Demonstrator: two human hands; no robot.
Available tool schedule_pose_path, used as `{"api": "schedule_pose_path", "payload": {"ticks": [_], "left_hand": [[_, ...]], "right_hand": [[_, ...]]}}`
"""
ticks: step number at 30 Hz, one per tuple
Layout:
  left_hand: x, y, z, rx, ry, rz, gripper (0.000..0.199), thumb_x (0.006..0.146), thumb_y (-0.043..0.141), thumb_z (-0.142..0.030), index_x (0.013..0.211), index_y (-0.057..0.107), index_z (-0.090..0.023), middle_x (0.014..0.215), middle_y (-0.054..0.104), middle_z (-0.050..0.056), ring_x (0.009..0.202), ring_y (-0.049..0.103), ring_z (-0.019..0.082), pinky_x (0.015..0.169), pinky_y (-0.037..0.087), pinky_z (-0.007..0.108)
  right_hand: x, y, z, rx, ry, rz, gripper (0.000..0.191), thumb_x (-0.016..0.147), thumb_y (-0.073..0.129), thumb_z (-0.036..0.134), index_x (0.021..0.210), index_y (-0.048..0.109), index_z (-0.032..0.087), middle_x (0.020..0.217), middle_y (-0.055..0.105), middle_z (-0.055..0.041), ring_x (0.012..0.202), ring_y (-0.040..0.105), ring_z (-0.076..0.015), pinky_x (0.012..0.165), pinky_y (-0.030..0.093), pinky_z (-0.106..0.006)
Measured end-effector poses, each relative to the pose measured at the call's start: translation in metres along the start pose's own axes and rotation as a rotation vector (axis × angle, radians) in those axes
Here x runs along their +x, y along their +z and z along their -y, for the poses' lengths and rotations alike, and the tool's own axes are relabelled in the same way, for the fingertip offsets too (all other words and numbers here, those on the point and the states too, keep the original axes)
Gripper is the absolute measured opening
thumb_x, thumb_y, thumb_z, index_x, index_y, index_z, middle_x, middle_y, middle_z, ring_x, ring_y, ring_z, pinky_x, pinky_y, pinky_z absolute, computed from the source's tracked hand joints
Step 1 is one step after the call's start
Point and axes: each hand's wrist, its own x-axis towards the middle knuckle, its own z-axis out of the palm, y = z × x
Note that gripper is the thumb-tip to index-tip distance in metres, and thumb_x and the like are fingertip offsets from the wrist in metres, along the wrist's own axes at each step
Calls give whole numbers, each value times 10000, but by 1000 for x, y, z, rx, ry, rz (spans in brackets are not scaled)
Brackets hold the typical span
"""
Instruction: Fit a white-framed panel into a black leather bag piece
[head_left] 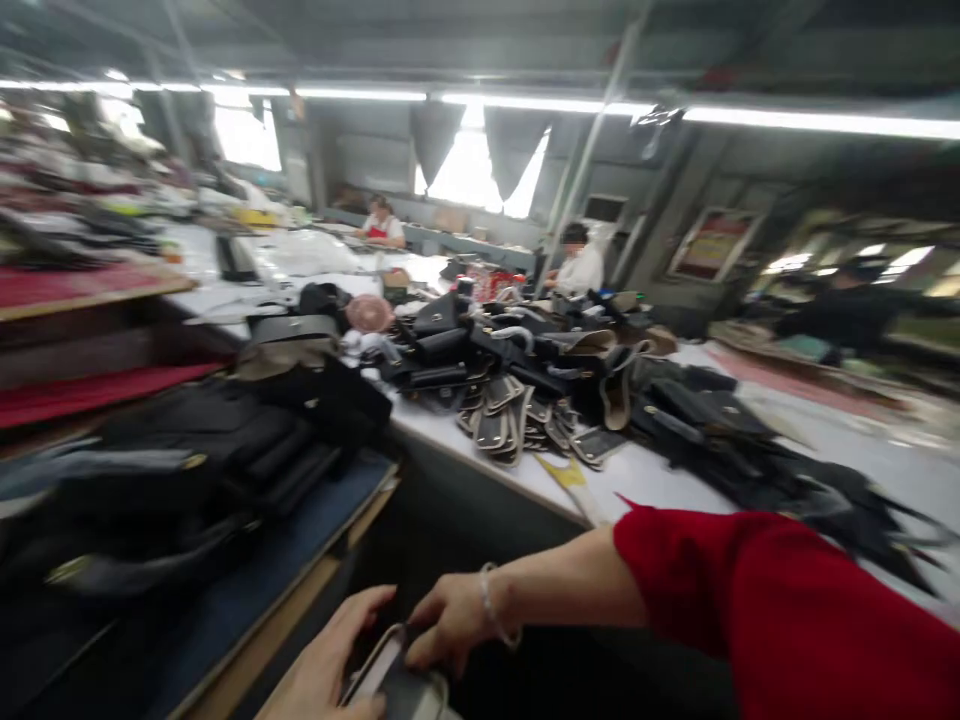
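At the bottom of the view, my two hands are on a dark bag piece (409, 692) with pale edging, cut off by the lower edge of the frame. My left hand (319, 665) curves around its left side, with the thumb low and the fingers raised and bent. From the other side my right hand (454, 622), with a beaded bracelet at the wrist, closes thumb and fingers on the piece's upper edge. Beyond them, several dark flap pieces with beige borders (499, 425) lie in a loose stack on the white table (667, 480).
Black bags (225, 430) are heaped on a blue-topped board (300, 565) at left. More black bags (720, 430) cover the table at right. A yellow-marked strip (566, 472) lies by the table edge. Two people (384, 225) sit farther back. A dark-clothed person (847, 300) is at far right.
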Motion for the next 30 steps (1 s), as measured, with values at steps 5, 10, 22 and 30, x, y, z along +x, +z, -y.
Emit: {"api": "schedule_pose_path", "payload": {"ticks": [5,10,22,30], "left_hand": [[-78,-41,-29,36,-374,-170,628,757,527,-322,1364,531,-159,1449,545,101,1363,475,267,1183,333,447],[-153,-29,11,19,-487,-290,506,878,482,-486,1304,604,-243,1370,625,61,1287,561,266,1118,426,434],[-77,-3,-43,328,-347,-39,597,941,422,-436,1439,488,-114,1466,509,106,1355,494,266,1161,379,336],[-43,60,-8,599,8,-408,426,978,350,-183,1338,568,-110,1191,729,101,1050,717,198,877,591,238]], "right_hand": [[13,-16,1,-56,-132,255,293,647,695,415,822,629,189,615,540,52,480,517,-82,445,487,-172],[17,-22,4,-166,-192,365,259,706,638,315,921,691,181,602,559,37,470,518,-91,454,451,-174],[68,-33,8,-25,-190,613,1010,616,472,983,1138,713,153,1127,679,-107,1098,607,-263,945,442,-327],[164,24,-27,-435,6,352,555,923,578,629,634,600,156,585,552,33,562,560,-140,653,495,-311]]}}
